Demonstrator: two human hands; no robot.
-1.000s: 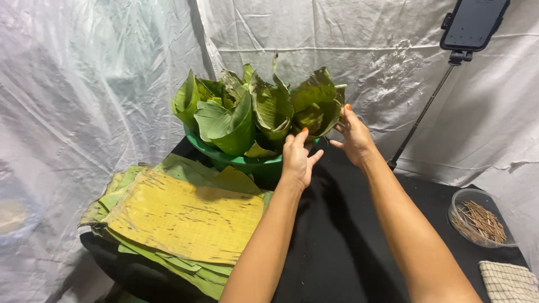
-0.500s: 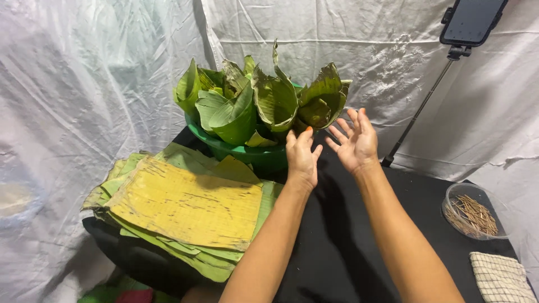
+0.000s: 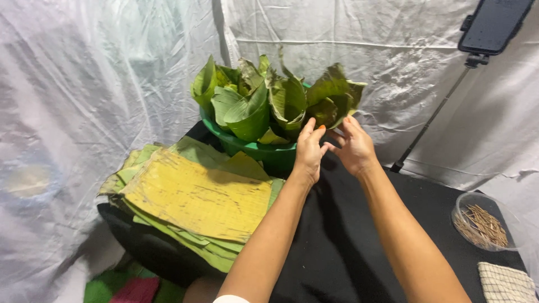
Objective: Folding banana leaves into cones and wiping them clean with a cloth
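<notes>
Hands meet at the desk's far edge: left hand (image 3: 309, 150) and right hand (image 3: 352, 147), both open, seemingly touch the nearest folded leaf cup (image 3: 332, 101) just beyond.

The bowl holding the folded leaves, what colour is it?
Green. The bowl shows best in the head view, just left of the hands.

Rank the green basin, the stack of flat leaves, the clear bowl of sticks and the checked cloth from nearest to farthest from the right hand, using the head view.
From the right hand:
1. Green basin, just to its left, holding folded leaf cups.
2. Stack of flat leaves, farther left on the table.
3. Clear bowl of sticks, off to the right.
4. Checked cloth, at the lower right corner.
Items 2 and 3 are nearly tied.
</notes>
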